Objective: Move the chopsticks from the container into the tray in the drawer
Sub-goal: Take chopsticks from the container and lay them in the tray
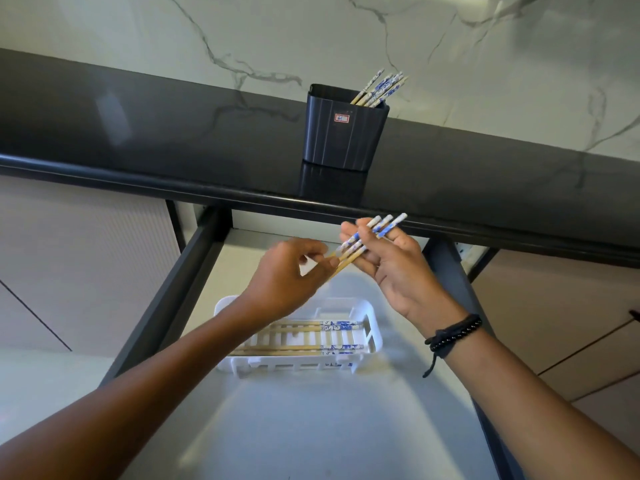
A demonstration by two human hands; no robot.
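A dark square container (341, 133) stands on the black countertop, with several blue-and-white topped chopsticks (381, 88) leaning out of its right corner. Below, in the open drawer, a white slotted tray (372, 336) holds several chopsticks (311, 348) lying lengthwise. Above the tray I hold a bundle of three chopsticks (377, 230) between both hands. My right hand (394, 268) cradles their patterned upper ends across its fingers. My left hand (291, 275) pinches their bamboo tips.
The black countertop edge (138, 183) runs across just above my hands. Dark drawer sides (180, 278) frame the grey drawer floor (329, 427). A marble wall (242, 36) rises behind the container. Pale cabinet fronts flank the drawer.
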